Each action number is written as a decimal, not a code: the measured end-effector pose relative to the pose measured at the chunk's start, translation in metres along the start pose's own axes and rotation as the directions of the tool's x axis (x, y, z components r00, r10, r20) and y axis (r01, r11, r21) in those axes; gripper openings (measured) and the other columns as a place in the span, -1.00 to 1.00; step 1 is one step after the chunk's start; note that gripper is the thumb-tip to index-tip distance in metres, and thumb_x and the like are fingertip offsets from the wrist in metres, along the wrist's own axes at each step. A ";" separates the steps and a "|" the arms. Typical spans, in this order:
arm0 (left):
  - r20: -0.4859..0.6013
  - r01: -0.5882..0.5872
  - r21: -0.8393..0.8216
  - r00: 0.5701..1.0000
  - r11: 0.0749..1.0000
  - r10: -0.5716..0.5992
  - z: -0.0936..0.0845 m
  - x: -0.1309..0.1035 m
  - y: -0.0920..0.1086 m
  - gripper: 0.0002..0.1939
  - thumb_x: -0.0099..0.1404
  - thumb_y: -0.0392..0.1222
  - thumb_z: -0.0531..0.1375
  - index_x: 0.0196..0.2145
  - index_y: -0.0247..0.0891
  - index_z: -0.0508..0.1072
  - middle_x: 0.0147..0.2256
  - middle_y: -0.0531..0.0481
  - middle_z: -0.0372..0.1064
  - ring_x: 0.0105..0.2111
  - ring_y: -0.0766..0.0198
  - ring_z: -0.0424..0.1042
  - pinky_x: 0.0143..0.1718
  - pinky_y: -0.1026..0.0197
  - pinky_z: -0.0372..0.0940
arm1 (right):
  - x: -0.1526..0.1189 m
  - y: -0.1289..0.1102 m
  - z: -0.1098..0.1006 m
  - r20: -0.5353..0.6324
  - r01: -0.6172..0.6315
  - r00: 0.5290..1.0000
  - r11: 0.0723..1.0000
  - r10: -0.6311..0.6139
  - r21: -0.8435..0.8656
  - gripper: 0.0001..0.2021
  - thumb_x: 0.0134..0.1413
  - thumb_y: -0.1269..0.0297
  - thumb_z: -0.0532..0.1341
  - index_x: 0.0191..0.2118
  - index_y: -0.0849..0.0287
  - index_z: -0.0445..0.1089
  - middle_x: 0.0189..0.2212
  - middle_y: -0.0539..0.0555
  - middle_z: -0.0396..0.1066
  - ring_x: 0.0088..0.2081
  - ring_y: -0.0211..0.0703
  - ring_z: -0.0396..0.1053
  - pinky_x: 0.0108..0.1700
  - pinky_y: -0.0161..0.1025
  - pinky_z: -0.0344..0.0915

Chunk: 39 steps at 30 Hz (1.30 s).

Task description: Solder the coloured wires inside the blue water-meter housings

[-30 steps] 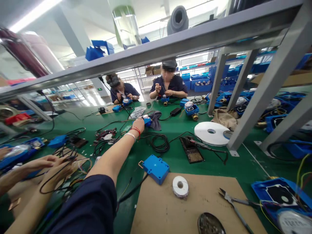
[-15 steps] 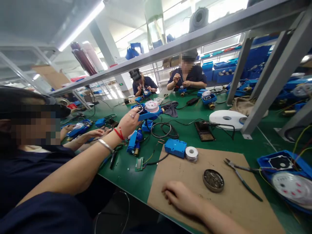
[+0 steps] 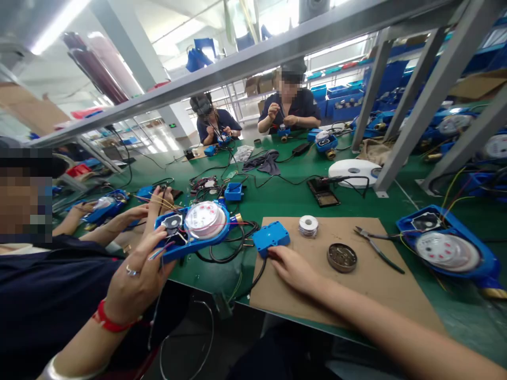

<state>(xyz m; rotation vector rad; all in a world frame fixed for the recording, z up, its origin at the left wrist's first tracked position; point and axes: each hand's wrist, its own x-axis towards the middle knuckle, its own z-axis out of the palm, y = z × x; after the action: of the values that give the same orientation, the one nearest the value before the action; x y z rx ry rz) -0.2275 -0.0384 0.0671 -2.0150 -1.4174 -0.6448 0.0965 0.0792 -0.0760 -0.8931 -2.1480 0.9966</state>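
Observation:
My left hand (image 3: 137, 274), with a ring and a red band at the wrist, grips one end of a blue water meter (image 3: 194, 232). The meter has a clear round dial, loose coloured wires and a brass fitting, and is raised above the table's front edge. With my right hand (image 3: 295, 269) I hold the near edge of a small blue plastic box (image 3: 271, 237) at the left of a cardboard sheet (image 3: 356, 301). A black cable runs from the box towards a small circuit board (image 3: 224, 304), blurred at the table edge.
A solder spool (image 3: 308, 226), a round tin (image 3: 341, 257) and cutting pliers (image 3: 378, 248) lie on the cardboard. Another blue meter (image 3: 447, 248) is at right. A co-worker's hands (image 3: 134, 214) are close on the left. Metal shelf posts (image 3: 372, 100) stand behind.
My left hand has brought the water meter nearer from the back of the table. My right hand has moved from the bare cardboard onto the blue box, which has shifted away from the spool.

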 end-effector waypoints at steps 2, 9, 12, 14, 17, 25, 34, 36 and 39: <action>0.045 -0.103 0.104 0.994 0.989 0.099 0.003 -0.010 0.009 -0.60 0.12 -0.31 0.32 -0.08 -0.23 0.37 0.13 -0.22 0.31 0.06 -0.07 0.41 0.04 -0.12 0.43 | 0.017 -0.001 0.009 -0.100 -0.080 0.992 0.997 0.079 -0.007 -0.69 0.17 0.36 0.13 0.02 0.27 0.37 -0.05 0.31 0.43 -0.03 0.05 0.40 0.05 0.05 0.31; 0.067 -0.187 -0.045 0.980 0.981 0.190 0.059 -0.012 0.051 -0.67 0.22 -0.36 0.24 -0.07 -0.33 0.28 0.07 -0.37 0.30 0.14 -0.07 0.32 0.09 -0.04 0.38 | 0.069 0.027 0.028 -0.226 -0.092 0.968 0.991 0.112 0.097 -0.59 0.06 0.58 0.03 0.03 0.31 0.39 0.04 0.29 0.39 0.12 -0.03 0.31 0.21 -0.01 0.18; 0.072 -0.139 -0.102 0.987 0.985 0.147 0.086 -0.012 0.063 -0.70 0.25 -0.34 0.20 -0.07 -0.32 0.27 0.07 -0.36 0.31 0.13 -0.04 0.34 0.10 -0.03 0.37 | 0.073 0.048 0.019 -0.261 -0.079 0.957 0.982 0.123 0.172 -0.50 -0.03 0.64 0.02 0.04 0.28 0.40 0.12 0.24 0.34 0.19 -0.09 0.26 0.28 -0.04 0.10; 0.068 -0.106 -0.121 0.991 0.987 0.114 0.098 -0.012 0.069 -0.72 0.26 -0.33 0.19 -0.07 -0.32 0.27 0.07 -0.36 0.31 0.10 -0.02 0.36 0.07 -0.01 0.38 | 0.071 0.059 0.010 -0.283 -0.081 0.948 0.970 0.147 0.230 -0.49 -0.04 0.61 0.01 0.04 0.22 0.41 0.12 0.18 0.36 0.17 -0.13 0.29 0.26 -0.05 0.14; 0.075 -0.073 -0.121 0.994 0.990 0.082 0.106 -0.011 0.080 -0.73 0.26 -0.32 0.18 -0.08 -0.34 0.29 0.06 -0.37 0.31 0.09 -0.03 0.37 0.06 0.00 0.37 | 0.062 0.068 0.001 -0.335 -0.101 0.918 0.943 0.211 0.317 -0.48 0.00 0.56 -0.03 0.09 0.23 0.36 0.09 0.20 0.40 0.11 -0.12 0.37 0.18 -0.05 0.28; 0.157 0.001 -0.133 0.987 0.991 0.020 0.111 0.008 0.143 -0.88 0.29 -0.32 0.12 -0.19 -0.30 0.37 0.03 -0.27 0.37 0.06 -0.01 0.34 0.06 -0.10 0.23 | 0.012 0.032 0.001 -0.485 -0.101 0.834 0.937 0.262 0.333 -0.58 0.14 0.39 0.00 0.10 0.19 0.34 0.12 0.19 0.34 0.16 -0.06 0.27 0.29 0.07 0.09; 0.267 0.071 -0.045 0.962 0.996 -0.057 0.116 0.011 0.198 -0.90 0.29 -0.37 0.12 -0.25 -0.29 0.40 0.02 -0.27 0.37 0.02 -0.09 0.34 -0.12 -0.07 0.29 | -0.021 -0.004 0.030 -0.448 -0.237 0.820 0.923 0.358 0.304 -0.51 0.30 0.11 -0.04 0.25 0.19 0.14 0.28 0.20 0.09 0.33 -0.06 -0.01 0.37 0.07 -0.12; 0.270 0.113 -0.053 0.958 0.992 -0.095 0.118 0.014 0.207 -0.90 0.29 -0.37 0.10 -0.26 -0.28 0.40 0.00 -0.26 0.39 0.01 -0.10 0.35 -0.15 -0.09 0.31 | -0.020 -0.002 0.032 -0.430 -0.223 0.827 0.914 0.361 0.339 -0.50 0.30 0.09 -0.05 0.25 0.19 0.15 0.29 0.20 0.07 0.33 -0.07 -0.03 0.37 0.06 -0.13; 0.261 0.207 -0.077 0.948 0.975 -0.180 0.124 0.022 0.225 -0.81 0.31 -0.39 0.05 -0.19 -0.28 0.42 0.00 -0.28 0.39 0.02 -0.12 0.35 -0.12 -0.18 0.33 | -0.008 0.008 0.022 -0.395 -0.195 0.846 0.897 0.359 0.397 -0.52 0.29 0.09 -0.03 0.22 0.20 0.21 0.26 0.20 0.14 0.30 -0.05 0.05 0.36 0.04 -0.10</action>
<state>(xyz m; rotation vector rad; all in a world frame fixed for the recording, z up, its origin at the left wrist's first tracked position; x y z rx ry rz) -0.0006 0.0042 -0.0480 -2.1143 -1.7830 -0.5679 0.0871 0.0678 -0.0962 -1.1552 -1.4145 1.1229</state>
